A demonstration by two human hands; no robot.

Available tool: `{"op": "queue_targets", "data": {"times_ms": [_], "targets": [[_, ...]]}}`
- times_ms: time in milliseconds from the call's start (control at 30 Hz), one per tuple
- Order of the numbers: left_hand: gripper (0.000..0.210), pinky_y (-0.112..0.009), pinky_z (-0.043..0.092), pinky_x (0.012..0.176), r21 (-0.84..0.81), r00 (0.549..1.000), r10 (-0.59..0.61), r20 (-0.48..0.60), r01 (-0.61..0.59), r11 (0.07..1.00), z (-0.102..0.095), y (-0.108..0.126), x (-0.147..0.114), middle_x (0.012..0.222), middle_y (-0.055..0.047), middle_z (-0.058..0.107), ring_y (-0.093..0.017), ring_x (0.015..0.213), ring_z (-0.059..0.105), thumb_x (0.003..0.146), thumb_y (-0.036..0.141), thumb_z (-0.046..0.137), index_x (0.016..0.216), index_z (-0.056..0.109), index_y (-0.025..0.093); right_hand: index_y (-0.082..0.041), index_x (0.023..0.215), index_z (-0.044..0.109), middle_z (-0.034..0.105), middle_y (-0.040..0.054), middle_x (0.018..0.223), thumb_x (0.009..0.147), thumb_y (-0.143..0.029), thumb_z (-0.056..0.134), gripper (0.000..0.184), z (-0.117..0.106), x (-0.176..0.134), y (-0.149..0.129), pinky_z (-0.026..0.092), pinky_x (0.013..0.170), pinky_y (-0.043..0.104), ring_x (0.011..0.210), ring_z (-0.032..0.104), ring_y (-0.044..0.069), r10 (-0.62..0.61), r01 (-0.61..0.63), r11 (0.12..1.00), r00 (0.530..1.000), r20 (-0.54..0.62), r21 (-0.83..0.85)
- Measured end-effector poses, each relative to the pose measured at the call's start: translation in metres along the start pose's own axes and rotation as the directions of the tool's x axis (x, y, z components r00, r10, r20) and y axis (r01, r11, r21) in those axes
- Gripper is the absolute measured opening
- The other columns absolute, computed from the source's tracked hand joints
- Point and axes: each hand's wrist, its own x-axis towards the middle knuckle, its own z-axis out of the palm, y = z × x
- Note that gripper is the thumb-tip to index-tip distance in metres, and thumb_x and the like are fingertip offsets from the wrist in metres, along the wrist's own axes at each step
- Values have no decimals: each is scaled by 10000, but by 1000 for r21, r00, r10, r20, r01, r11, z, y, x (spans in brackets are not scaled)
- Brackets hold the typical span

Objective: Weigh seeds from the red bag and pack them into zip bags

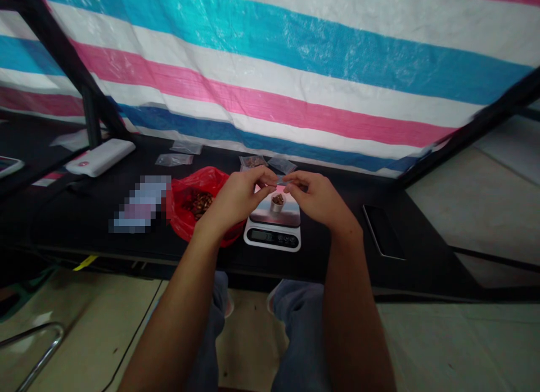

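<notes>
A small clear plastic bag (281,180) is pinched between the fingertips of both my hands, over the back of a white digital scale (274,246). My left hand (247,192) is closed on its left side and my right hand (318,196) on its right. On the scale's metal plate, just below my fingers, stands a small cup (276,207) heaped with brown bits. The scale's display is lit, but its digits are too small to read surely. Beside the scale, partly behind my left wrist, an open red plastic bag (179,229) holds more brown bits.
Several small clear bags lie at the back, one filled bag (254,162) holding brown bits. A white power bank (102,157) and a blurred-out item (141,205) are to the left. A dark phone (383,231) lies right on the black table (337,262). Striped sheeting (270,77) hangs behind.
</notes>
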Motion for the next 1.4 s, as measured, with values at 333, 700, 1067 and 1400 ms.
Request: {"op": "queue_targets", "data": {"times_ms": [333,700,1067,1400], "targets": [[203,-328,540,948,238,987,-129,92,104,966,-34,3,-16,1073,-58,800,-232,1032,725,936,249,581,1002,766,201,-145,1097,783,801,57,888,900,-171,616,259,0,-3,4,487,692,280,761,704,183,2,-2,1000,1000,-22,9],[367,-346,573,905,466,873,-424,241,279,840,-37,-32,-34,1149,-119,782,-283,1010,730,748,192,742,1113,769,208,-138,1097,780,798,53,863,899,-175,605,267,3,-3,-2,464,643,271,718,686,176,13,-12,1000,1000,-9,7],[222,-268,563,868,421,868,-446,217,329,845,-60,-44,-35,1045,-37,838,-235,963,773,840,244,671,991,833,254,-149,1098,770,810,54,872,928,-155,593,246,8,-1,-5,493,702,293,779,737,199,-1,0,1000,1000,17,13],[282,-289,553,859,478,880,-446,160,326,815,-66,-36,-35,1038,-60,839,-247,938,767,841,159,641,1019,850,222,-188,976,800,808,119,1017,890,-101,644,199,55,-9,-63,506,824,355,1008,717,285,-128,241,911,936,327,-334]]}}
